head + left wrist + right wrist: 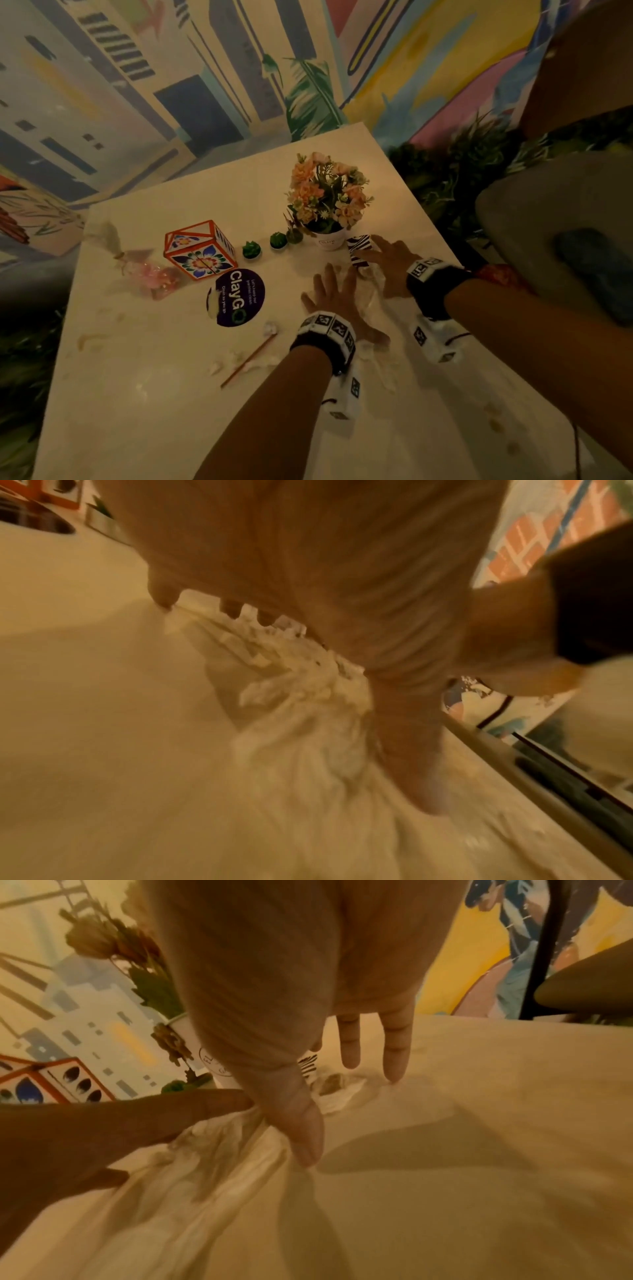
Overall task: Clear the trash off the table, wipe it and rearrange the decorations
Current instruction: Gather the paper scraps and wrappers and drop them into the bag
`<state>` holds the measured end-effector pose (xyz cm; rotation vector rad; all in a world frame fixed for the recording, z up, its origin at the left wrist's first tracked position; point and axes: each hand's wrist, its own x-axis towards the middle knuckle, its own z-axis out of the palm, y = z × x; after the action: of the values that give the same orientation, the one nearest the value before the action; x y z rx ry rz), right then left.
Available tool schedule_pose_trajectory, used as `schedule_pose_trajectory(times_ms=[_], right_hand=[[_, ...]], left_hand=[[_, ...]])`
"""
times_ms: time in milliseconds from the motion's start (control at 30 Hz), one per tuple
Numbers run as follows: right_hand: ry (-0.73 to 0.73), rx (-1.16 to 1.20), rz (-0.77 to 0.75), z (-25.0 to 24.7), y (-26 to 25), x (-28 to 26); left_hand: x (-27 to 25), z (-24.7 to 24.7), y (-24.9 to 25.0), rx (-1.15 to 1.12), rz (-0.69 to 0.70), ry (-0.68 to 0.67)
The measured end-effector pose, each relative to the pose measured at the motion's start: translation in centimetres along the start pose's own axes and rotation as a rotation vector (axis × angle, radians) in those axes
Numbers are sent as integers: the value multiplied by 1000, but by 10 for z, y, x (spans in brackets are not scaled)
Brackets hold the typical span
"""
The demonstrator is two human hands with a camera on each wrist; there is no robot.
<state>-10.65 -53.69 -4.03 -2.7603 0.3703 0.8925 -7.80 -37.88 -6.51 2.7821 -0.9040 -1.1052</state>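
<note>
A crumpled clear plastic bag (371, 284) lies on the cream table (171, 411) near its right edge. My left hand (330, 291) rests flat on the bag's left part with fingers straight; its thumb (411, 750) presses the plastic (308, 710). My right hand (387, 255) lies spread on the bag's far end, fingers straight (394, 1047), thumb (301, 1131) on the plastic (222, 1164), and touches a zebra-striped packet (359, 251). A wooden stick (250, 359), a paper scrap (270, 329) and a pink wrapper (157, 277) lie to the left.
A flower pot (329, 205) stands just beyond my hands, with three small green succulents (251, 249) and an orange patterned box (200, 250) to its left. A purple round sign (236, 296) lies flat. A grey chair (548, 222) stands at the right.
</note>
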Motion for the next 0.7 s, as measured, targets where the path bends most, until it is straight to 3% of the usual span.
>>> schedule_pose_trajectory(times_ms=[100, 200, 267, 400, 500, 700], right_hand=[[44, -44, -43, -1, -5, 8], [74, -39, -64, -1, -10, 15], [81, 15, -57, 0, -12, 18], [105, 59, -65, 3, -23, 17], [161, 57, -53, 7, -28, 17], [285, 277, 60, 4, -25, 16]], left_hand=[[-5, 8, 5, 98, 64, 152], [-12, 16, 3, -3, 185, 348], [-16, 18, -2, -54, 215, 342], [-24, 11, -11, -83, 172, 236], [-31, 4, -21, -125, 142, 231], [-49, -29, -80, -365, -14, 486]])
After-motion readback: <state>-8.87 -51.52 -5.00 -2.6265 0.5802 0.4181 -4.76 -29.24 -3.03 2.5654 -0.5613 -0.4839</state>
